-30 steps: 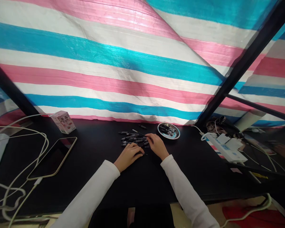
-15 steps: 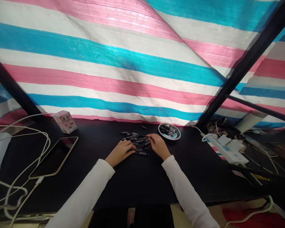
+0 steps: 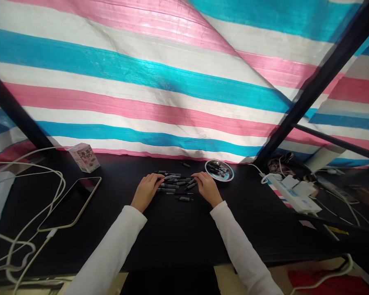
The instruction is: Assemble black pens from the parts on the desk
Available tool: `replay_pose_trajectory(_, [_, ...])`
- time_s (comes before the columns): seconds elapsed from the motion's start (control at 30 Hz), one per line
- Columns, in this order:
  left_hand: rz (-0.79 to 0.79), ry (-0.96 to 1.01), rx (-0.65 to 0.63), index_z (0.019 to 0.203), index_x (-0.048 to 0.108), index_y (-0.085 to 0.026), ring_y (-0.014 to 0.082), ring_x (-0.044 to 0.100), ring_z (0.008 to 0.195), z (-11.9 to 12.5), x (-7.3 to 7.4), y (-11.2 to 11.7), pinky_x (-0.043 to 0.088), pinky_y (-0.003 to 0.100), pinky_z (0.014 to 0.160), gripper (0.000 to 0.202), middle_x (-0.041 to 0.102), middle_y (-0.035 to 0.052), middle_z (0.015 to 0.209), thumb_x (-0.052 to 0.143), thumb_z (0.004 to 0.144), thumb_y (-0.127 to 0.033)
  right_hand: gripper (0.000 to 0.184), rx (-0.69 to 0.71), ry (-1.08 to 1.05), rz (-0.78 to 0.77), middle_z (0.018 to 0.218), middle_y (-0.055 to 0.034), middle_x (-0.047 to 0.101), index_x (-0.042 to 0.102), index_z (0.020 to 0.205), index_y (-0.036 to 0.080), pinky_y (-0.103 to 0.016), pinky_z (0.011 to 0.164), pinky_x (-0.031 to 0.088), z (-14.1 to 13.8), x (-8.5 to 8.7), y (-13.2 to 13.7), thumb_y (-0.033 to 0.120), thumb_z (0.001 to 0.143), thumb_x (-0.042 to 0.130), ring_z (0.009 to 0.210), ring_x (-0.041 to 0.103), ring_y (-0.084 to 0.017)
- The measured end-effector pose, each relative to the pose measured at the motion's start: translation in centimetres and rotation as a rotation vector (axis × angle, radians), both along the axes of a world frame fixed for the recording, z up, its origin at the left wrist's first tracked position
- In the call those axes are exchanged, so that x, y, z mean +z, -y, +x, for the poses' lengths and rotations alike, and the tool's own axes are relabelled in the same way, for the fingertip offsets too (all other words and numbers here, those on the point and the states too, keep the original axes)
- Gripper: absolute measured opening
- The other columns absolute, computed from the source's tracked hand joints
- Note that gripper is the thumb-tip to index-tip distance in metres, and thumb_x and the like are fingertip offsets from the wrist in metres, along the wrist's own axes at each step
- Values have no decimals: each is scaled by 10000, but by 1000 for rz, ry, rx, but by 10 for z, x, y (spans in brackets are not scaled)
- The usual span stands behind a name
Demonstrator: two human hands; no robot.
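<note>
Left hand (image 3: pixel 146 190): pinches grey pen (image 3: pixel 169 176).
Right hand (image 3: pixel 207 188): fingertips on dark pen (image 3: pixel 187 177).
Pen heap (image 3: pixel 168 186): between both hands.
Bowl (image 3: pixel 232 174): just beyond right hand.

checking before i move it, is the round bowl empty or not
Not empty: several dark, pen-like pieces lie inside the round bowl, visible through its open top.

No legible text, even on the pink box (image 3: pixel 84 158).

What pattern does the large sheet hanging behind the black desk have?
Wide pink, white and blue stripes cover the sheet; best seen in the head view.
</note>
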State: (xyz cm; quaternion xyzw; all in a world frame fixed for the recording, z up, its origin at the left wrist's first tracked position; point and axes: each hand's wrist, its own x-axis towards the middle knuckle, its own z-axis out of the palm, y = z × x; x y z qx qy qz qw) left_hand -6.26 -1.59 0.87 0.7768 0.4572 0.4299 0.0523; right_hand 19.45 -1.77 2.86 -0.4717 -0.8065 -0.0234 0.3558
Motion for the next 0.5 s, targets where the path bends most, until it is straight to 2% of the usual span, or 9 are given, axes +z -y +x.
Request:
replay_pose_trajectory(0.23, [0, -86, -46, 983, 584, -239, 206, 538, 796, 5, 4, 5, 341, 315, 727, 231, 619, 41, 899, 394, 924, -354, 238, 6, 63, -2, 845, -52, 610, 598, 978, 200, -322, 766, 409, -4, -1, 2, 155, 903, 377, 807, 540, -186])
replay_pose_trajectory(0.5, [62, -191, 24, 1008, 534, -202, 190, 536, 832, 0, 7, 5, 357, 312, 739, 224, 606, 45, 937, 344, 952, -307, 226, -67, 95, 53, 853, -48, 607, 599, 968, 189, -305, 761, 387, 1, 0, 1, 131, 891, 395, 824, 536, -183])
